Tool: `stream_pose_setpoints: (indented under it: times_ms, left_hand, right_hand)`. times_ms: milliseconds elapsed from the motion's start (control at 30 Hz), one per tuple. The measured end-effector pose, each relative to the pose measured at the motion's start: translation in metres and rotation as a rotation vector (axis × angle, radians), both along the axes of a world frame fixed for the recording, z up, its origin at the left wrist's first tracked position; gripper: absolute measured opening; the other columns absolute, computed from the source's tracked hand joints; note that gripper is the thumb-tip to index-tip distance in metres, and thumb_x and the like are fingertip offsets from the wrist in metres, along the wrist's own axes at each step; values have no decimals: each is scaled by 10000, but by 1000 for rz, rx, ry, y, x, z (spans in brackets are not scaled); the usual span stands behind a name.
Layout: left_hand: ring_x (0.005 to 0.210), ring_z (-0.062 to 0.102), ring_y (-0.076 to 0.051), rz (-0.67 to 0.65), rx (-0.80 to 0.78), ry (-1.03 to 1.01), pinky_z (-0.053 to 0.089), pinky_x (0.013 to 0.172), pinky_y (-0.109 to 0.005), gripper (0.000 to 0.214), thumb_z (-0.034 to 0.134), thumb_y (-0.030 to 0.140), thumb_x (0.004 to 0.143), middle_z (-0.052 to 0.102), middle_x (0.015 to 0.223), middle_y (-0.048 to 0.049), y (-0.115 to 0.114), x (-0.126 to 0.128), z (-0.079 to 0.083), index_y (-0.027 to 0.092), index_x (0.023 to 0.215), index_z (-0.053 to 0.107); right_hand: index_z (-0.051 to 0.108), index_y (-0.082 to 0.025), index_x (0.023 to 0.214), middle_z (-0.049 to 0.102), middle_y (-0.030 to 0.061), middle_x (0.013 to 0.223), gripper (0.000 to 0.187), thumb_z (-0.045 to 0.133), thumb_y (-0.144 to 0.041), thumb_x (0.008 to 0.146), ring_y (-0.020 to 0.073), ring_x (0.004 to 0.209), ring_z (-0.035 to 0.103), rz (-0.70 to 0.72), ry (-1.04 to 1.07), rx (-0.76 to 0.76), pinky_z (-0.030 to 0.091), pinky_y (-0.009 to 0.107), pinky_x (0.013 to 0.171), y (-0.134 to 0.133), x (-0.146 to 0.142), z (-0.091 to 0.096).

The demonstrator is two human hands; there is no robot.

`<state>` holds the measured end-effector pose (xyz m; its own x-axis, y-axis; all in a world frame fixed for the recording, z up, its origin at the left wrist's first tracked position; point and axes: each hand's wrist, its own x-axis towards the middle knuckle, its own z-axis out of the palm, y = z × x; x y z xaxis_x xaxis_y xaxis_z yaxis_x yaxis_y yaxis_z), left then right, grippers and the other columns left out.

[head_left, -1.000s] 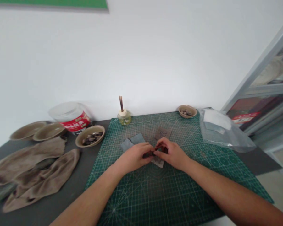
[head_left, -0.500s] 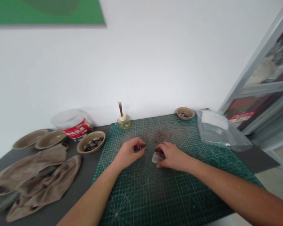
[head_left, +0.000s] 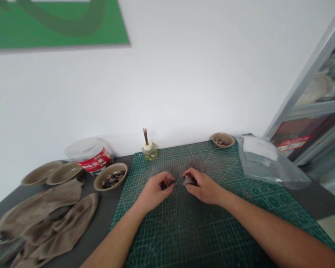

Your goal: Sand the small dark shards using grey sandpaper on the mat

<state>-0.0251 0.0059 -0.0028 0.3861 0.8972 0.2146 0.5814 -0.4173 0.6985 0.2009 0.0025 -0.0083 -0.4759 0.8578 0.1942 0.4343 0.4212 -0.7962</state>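
Observation:
My left hand (head_left: 156,191) pinches a small dark reddish piece (head_left: 167,183) between thumb and fingertips, above the green cutting mat (head_left: 195,227). My right hand (head_left: 203,187) holds a folded pale grey sheet (head_left: 189,180), partly hidden by its fingers. The hands nearly meet at the mat's middle, a small gap between them. Just beyond them, a flat brown square (head_left: 197,166) lies on the mat.
A tan bowl of dark pieces (head_left: 110,176) and brown cloths (head_left: 41,219) lie left of the mat. A smaller bowl (head_left: 223,140), a jar with a stick (head_left: 150,151) and a plastic bag (head_left: 268,163) stand beyond it.
My hands have moved closer together. The grey sheet now sits higher in my right fingers, and the view has tilted slightly upward.

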Motion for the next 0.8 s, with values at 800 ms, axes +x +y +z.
stream_pose_setpoints:
  times_ms: [800]
  left_hand:
    - [837, 641, -164, -40, -235, -272, 491, 765, -287, 119, 631, 278, 867, 702, 916, -34, -2, 6, -8, 177, 928, 640]
  right_hand:
    - [575, -194, 826, 583, -34, 693, 153, 624, -335, 857, 118, 618, 512, -139, 65, -49, 325, 230, 571, 0, 7, -4]
